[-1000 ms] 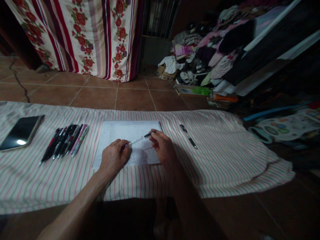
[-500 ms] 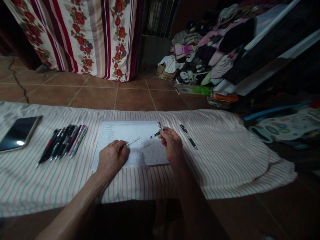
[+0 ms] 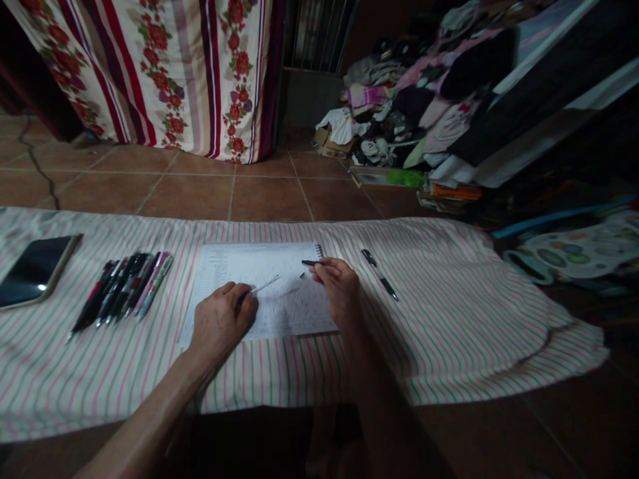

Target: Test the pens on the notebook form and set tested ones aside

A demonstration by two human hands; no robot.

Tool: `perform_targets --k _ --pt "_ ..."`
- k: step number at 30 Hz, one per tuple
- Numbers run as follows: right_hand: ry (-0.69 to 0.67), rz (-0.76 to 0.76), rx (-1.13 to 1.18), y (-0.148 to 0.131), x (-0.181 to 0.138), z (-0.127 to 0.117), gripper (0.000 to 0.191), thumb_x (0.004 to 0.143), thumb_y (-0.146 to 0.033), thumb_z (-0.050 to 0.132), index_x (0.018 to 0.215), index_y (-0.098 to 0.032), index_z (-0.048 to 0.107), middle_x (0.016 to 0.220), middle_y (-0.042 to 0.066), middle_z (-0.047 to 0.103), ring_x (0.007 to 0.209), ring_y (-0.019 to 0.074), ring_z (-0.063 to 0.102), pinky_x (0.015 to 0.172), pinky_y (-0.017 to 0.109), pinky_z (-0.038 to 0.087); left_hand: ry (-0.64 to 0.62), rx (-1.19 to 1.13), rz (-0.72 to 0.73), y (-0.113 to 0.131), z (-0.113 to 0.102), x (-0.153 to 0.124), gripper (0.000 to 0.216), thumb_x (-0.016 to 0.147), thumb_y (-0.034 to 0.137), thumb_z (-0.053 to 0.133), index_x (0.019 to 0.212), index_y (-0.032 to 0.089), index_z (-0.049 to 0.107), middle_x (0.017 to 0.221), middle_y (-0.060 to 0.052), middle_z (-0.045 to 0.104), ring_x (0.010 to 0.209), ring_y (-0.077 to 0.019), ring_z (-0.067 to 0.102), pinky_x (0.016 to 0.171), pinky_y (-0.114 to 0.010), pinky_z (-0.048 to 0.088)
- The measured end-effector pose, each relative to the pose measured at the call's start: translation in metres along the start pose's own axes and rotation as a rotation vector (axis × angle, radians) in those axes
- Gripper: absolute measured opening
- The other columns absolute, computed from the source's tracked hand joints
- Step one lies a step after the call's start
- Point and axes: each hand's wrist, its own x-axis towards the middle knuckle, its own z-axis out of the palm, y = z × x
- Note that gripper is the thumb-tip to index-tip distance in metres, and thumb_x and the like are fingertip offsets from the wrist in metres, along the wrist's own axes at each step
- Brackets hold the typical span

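Note:
My left hand (image 3: 219, 313) rests on the left part of a spiral notebook (image 3: 254, 256), its fingers closed round a thin pale pen refill (image 3: 267, 283) that points up and to the right. Over the notebook's right side, my right hand (image 3: 339, 286) pinches a short black pen barrel piece (image 3: 310, 263). A small dark pen part (image 3: 302, 275) lies on the page just below that piece. To the right of the notebook, a black and silver pen (image 3: 380, 276) lies on the striped cloth (image 3: 449, 319).
Several pens (image 3: 122, 283) lie side by side left of the notebook. Beyond them is a dark-screened phone (image 3: 37, 269). A flowered curtain (image 3: 164, 73) hangs behind, and clothes (image 3: 409, 100) are heaped at the back right above a cardboard box (image 3: 329, 144).
The black barrel piece in my right hand has turned level and lifted slightly away from the small dark part, which now lies apart on the page. My left hand has barely moved.

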Motion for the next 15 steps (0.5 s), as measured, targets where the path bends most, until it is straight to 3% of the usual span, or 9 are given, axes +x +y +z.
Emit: perform_targets --k 8,12,15 --pt "-0.018 -0.111 -0.281 0.011 0.008 -0.005 0.025 0.058 -0.030 0.067 0.076 -0.017 0.056 0.062 0.000 0.063 0.052 0.0162 0.064 0.050 0.026 0.049 0.005 0.008 0.007 0.001 -0.001 0.001 0.028 0.087 0.032 0.039 0.093 0.020 0.064 0.087 -0.003 0.066 0.077 -0.0187 0.063 0.059 -0.027 0.040" --pt "-0.050 -0.180 -0.405 0.014 0.010 -0.009 0.020 0.066 -0.029 0.060 0.081 -0.017 0.055 0.068 0.003 0.064 0.060 0.0177 0.065 0.057 0.029 0.050 0.013 0.010 0.002 0.000 0.001 0.000 0.027 0.086 0.032 0.041 0.093 0.020 0.064 0.085 -0.002 0.066 0.075 -0.0184 0.063 0.058 -0.026 0.039" --pt "-0.058 -0.304 -0.631 0.012 0.008 -0.011 0.014 0.069 -0.023 0.054 0.081 -0.017 0.057 0.078 0.006 0.065 0.066 0.0173 0.063 0.064 0.030 0.049 0.021 0.001 0.015 0.000 0.001 0.000 0.027 0.087 0.032 0.040 0.092 0.020 0.064 0.084 -0.002 0.065 0.075 -0.0181 0.062 0.059 -0.026 0.039"
